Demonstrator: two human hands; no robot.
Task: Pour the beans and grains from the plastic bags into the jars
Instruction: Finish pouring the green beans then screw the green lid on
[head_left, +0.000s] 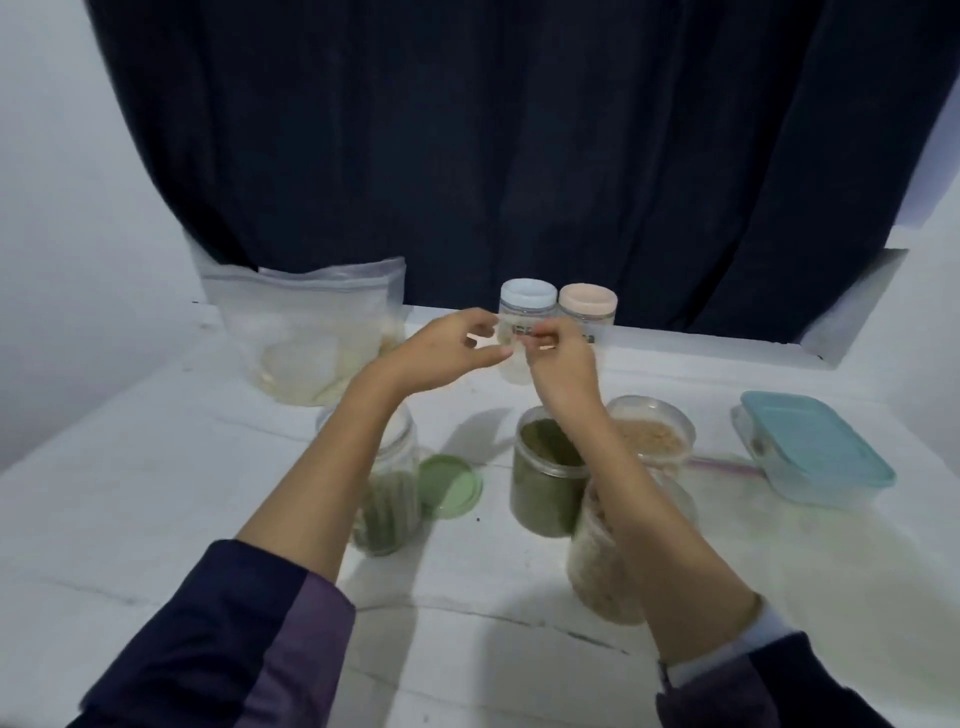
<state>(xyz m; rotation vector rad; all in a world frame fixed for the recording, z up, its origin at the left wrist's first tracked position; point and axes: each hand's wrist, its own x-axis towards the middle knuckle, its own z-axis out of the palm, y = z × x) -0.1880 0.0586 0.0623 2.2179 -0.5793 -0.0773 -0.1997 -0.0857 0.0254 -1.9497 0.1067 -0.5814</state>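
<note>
Both hands are raised at the back of the white table (156, 467), in front of a clear jar with a pale blue lid (525, 299). My left hand (447, 353) has loosely curved fingers and a thumb stretched toward that jar, holding nothing that I can see. My right hand (558, 364) has its fingertips bunched close to the jar's front; blur hides whether they pinch anything. A jar with a pink lid (587, 304) stands right beside it. A large clear plastic bag (311, 332) with pale contents stands at the back left.
Below my arms stand an open jar of green grain (545, 483), an open tub of tan grain (657, 431), a jar with green beans (389, 499) and a tan-filled jar (592, 561). A green lid (449, 486) lies flat. A teal-lidded box (815, 452) sits right, beside a flat zip bag (727, 463).
</note>
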